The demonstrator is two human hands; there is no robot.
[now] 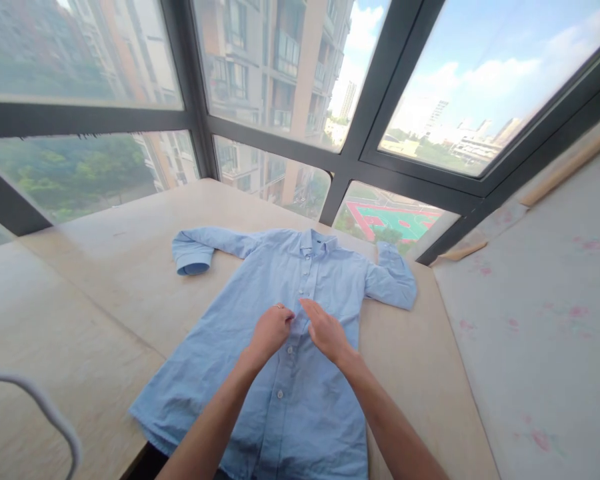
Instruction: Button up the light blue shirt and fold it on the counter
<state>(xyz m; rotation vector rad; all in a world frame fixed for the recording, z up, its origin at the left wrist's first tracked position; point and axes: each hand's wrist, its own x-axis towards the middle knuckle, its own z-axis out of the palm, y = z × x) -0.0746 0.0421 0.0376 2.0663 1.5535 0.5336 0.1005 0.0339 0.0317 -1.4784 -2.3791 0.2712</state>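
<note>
Frame centre | left hand (273, 328) — pinching light-blue button-up shirt (305, 387) | right hand (327, 332) — fingers straight, hold I can't tell

From my station I see a plain light-blue button-up shirt (300, 387) with whitish buttons (280, 394). My worktop (90, 280) shows pale beige, faintly mottled; the cable (45, 405) is greyish white. I make out off-white wallpaper (540, 320) sprigged with pink flowers, dark grey window frames (353, 160), a green sports court (405, 221) bordered in pinkish red, and blue sky (440, 40) patched with white clouds (505, 73).
</note>
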